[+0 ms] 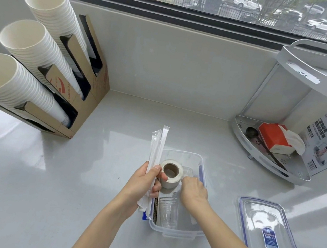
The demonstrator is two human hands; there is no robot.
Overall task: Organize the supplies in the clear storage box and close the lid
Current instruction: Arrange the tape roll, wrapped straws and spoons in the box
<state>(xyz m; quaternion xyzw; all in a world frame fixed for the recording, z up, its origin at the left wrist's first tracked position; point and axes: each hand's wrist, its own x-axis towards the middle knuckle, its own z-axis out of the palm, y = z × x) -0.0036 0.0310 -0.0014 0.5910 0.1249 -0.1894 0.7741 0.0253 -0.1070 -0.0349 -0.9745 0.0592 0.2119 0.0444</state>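
Note:
The clear storage box (pixel 188 232) stands open on the grey counter in front of me. Inside it lie a stack of clear plastic cups (pixel 168 211) on its side and a white label roll (pixel 170 173) standing at the left. My left hand (pixel 143 184) grips a bundle of paper-wrapped straws (pixel 157 144) upright at the box's left edge, thumb touching the roll. My right hand (pixel 194 190) reaches into the box beside the roll, fingers curled down; what they touch is hidden. The clear lid (pixel 267 230) with blue seal lies flat to the right.
A cardboard dispenser (pixel 91 91) with three stacks of white paper cups stands at the back left. A white corner rack (pixel 270 152) at the right holds a red tissue pack and a printed box. A window wall runs along the back.

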